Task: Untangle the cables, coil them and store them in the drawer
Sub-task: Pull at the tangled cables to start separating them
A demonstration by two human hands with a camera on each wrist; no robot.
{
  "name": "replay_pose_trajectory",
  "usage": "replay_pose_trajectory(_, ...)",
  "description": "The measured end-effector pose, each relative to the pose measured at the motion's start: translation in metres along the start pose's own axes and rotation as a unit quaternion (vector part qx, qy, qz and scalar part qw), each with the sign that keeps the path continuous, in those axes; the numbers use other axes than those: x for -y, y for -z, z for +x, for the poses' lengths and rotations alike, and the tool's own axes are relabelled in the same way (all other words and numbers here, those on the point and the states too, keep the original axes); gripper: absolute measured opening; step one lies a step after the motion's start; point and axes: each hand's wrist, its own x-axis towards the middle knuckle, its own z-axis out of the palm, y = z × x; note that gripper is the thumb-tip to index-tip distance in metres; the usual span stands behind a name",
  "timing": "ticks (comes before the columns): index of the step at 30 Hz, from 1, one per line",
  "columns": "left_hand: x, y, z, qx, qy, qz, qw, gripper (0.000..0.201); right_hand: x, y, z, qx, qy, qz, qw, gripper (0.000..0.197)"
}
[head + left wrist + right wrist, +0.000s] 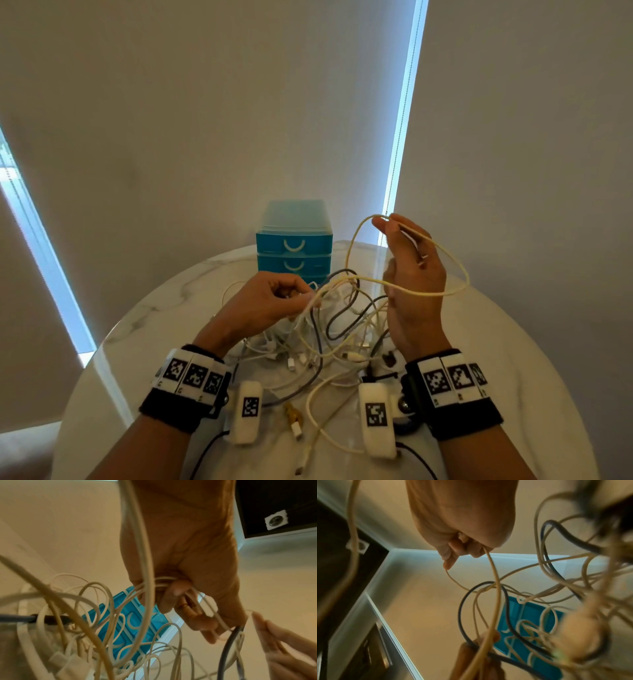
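Nearest us, loose ends and plugs of the cables point(318, 359) trail toward the near rim of the round marble surface point(144, 342), one white end lying close to the edge; we judge a sharp pull could drag it over.

Just beyond, our left hand point(263, 305) has its fingers point(173, 596) curled and clamped on a bunch of pale strands at the top of the tangle, lifted a little off the heap. Our right hand point(411, 284) stands higher. Its fingers point(452, 555) are closed on the cream cable point(445, 291), which swings out as a wide loop to the right and runs back into the knot by the left hand.

We are still freeing one cable, so we would do best to anchor the knot with the left hand and feed the cream loop back through slowly. We should watch the dark cable point(329, 329) that crosses it rather than tug.

To the right and above there is open room for drawing the loop clear. Farther back, the blue drawer unit point(294, 246) stands upright at the far edge, its drawers closed, with strands near its base. We should keep our sweep off it.
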Motion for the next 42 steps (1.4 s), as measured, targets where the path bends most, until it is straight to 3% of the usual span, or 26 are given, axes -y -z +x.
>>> replay_pose_trajectory(5,0.000,0.002,-0.005,-0.057,-0.066,0.038,0.995,0.029,-0.008,-0.006,-0.025,0.116,-0.035,-0.087,0.989,0.015)
replay_pose_trajectory(10,-0.010,-0.017,-0.005,-0.041,-0.081,0.012,0.996,0.022,0.003,-0.013,-0.034,0.195,-0.052,-0.067,0.977,0.022)
replay_pose_trajectory(15,-0.002,-0.013,0.002,-0.147,-0.049,-0.047,0.987,0.022,-0.019,-0.006,-0.025,0.187,0.003,-0.190,0.964,0.023)
replay_pose_trajectory(18,0.006,-0.006,0.004,-0.204,-0.036,-0.093,0.974,0.021,-0.026,0.004,-0.029,0.233,-0.056,-0.255,0.937,0.018)
replay_pose_trajectory(24,0.013,-0.004,0.010,-0.277,-0.016,-0.142,0.950,0.022,-0.010,0.000,-0.034,0.215,-0.081,-0.210,0.950,0.019)
replay_pose_trajectory(29,0.011,-0.002,0.009,-0.351,-0.012,-0.196,0.915,0.019,-0.012,-0.002,-0.036,0.195,-0.072,-0.264,0.942,0.024)
replay_pose_trajectory(34,-0.013,-0.013,0.006,-0.325,-0.055,-0.183,0.926,0.021,-0.018,0.001,-0.032,0.154,-0.045,-0.290,0.943,0.032)
replay_pose_trajectory(39,-0.019,-0.017,0.004,-0.308,-0.048,-0.178,0.933,0.020,-0.013,-0.004,-0.029,0.272,-0.012,-0.370,0.888,0.029)
replay_pose_trajectory(42,-0.016,-0.011,0.006,-0.334,-0.055,-0.180,0.924,0.020,-0.012,-0.007,-0.026,0.299,-0.018,-0.380,0.875,0.027)
